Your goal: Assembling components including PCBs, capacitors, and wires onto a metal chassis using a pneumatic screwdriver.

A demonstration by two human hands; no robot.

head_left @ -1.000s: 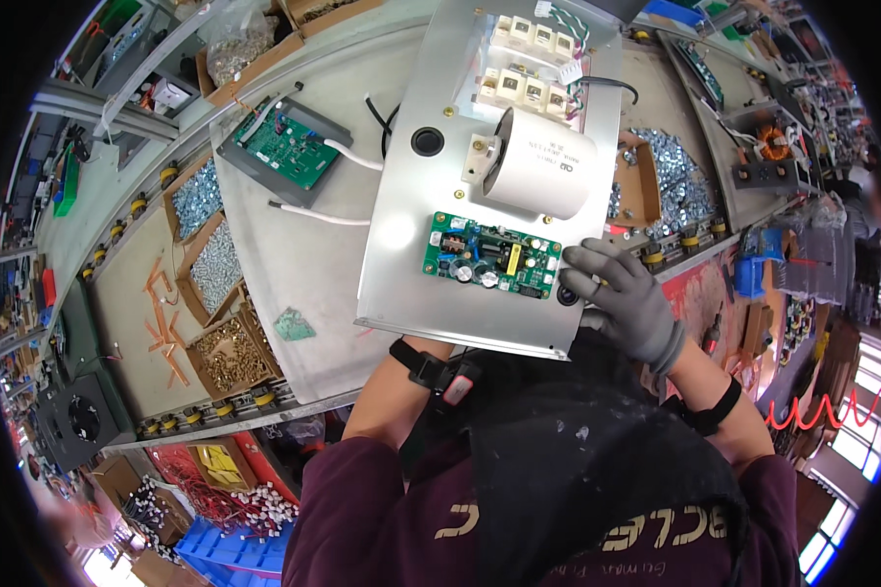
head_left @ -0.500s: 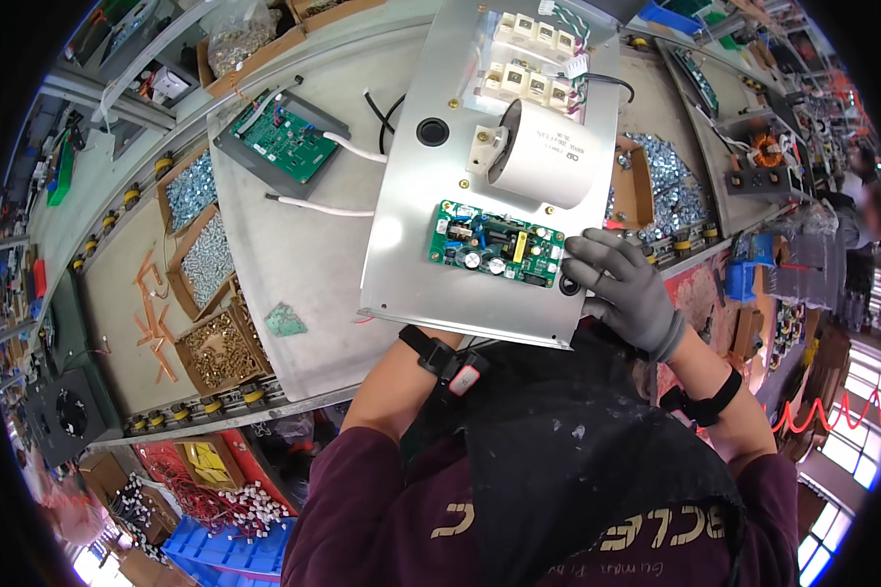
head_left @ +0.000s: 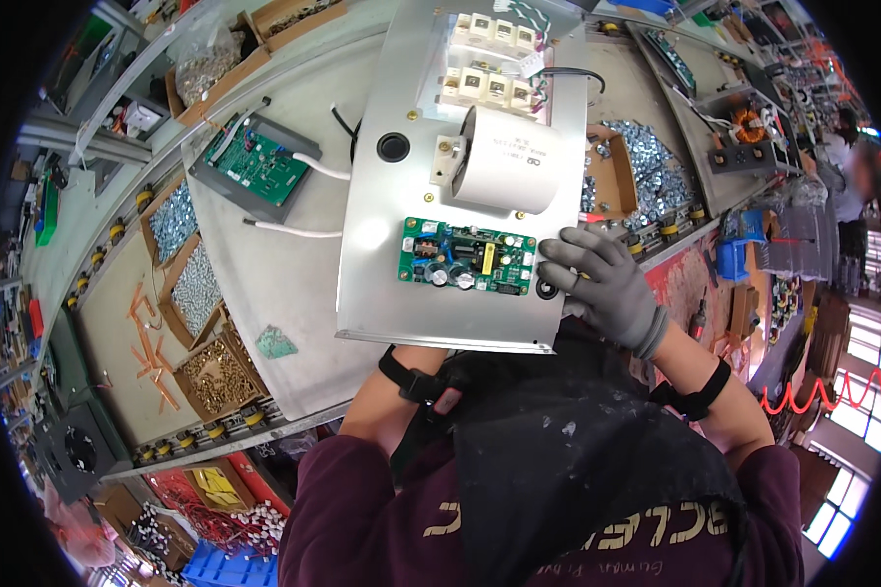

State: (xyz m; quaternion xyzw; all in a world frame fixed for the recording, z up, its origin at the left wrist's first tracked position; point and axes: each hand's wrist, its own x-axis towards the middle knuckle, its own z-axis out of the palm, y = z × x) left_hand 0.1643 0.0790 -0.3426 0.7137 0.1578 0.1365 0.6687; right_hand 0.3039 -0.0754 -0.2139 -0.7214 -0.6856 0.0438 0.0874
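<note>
A bare metal panel (head_left: 372,284) is tilted up in front of me. It carries a large white cylindrical capacitor (head_left: 519,161), a green circuit board (head_left: 468,256) and two rows of white power modules (head_left: 489,90) with green and white wires. My right hand (head_left: 602,284), in a grey glove, grips the panel's right edge near a black grommet (head_left: 546,288), with its fingers on the face; its thumb is hidden. My left forearm (head_left: 387,401) reaches under the panel's near edge, and that hand is hidden behind the metal.
On the workbench (head_left: 313,264) at left lies a grey plate with a green board (head_left: 255,166) and white leads. Cardboard boxes of silver screws (head_left: 196,289) and brass parts (head_left: 220,377) stand beyond. At right are a box of metal hardware (head_left: 646,171) and a coil assembly (head_left: 751,127).
The whole view has shifted, so the panel and bench appear farther left and a little lower. My right hand stays on the panel's edge.
</note>
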